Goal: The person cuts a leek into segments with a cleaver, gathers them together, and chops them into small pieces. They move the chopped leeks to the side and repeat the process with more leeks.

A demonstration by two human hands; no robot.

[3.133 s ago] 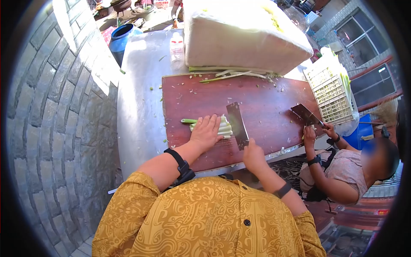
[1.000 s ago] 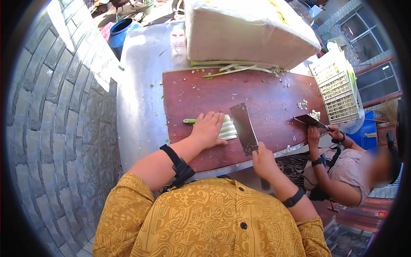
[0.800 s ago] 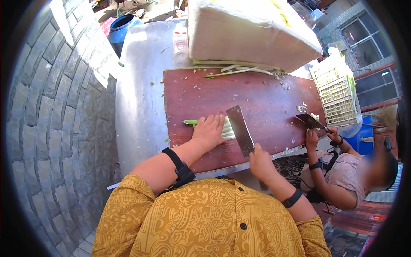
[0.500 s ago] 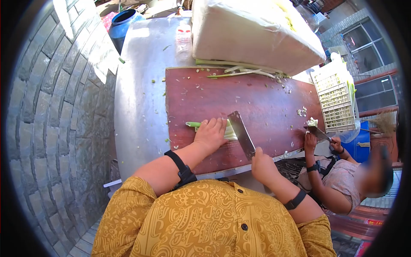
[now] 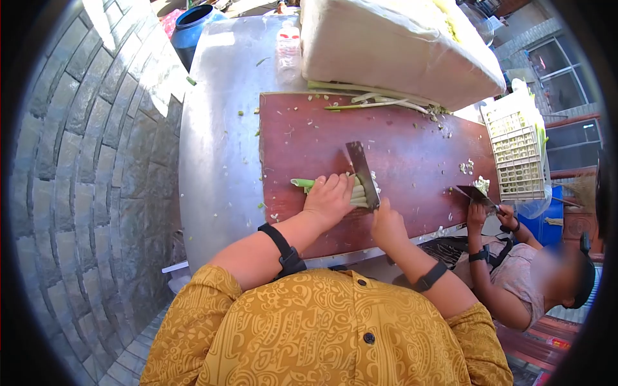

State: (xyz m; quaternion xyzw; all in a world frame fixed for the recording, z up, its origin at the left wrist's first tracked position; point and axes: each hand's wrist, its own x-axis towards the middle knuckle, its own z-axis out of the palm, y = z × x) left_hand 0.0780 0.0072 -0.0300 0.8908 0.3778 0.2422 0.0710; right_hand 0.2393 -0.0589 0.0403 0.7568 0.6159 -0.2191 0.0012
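On the red-brown board (image 5: 309,138) lies a bundle of green onion stalks (image 5: 359,194). My left hand (image 5: 329,198) presses down over the stalks, its fingers together on top of them. A green end sticks out to the left of that hand. My right hand (image 5: 389,225) grips the handle of a cleaver (image 5: 362,168). The blade stands at the right end of the stalks, close to my left fingertips, with small white cut pieces beside it.
A co-worker (image 5: 502,270) at the right cuts white pieces with another knife (image 5: 473,193). Behind are a large white block-shaped bundle (image 5: 399,55), loose stalks (image 5: 386,103) and a plastic bottle (image 5: 288,55). A crate (image 5: 515,154) stands at the board's right end.
The cleaver has moved left and its blade now meets the right end of the stalks. My right hand has moved slightly up with it. The whole view has shifted a little.
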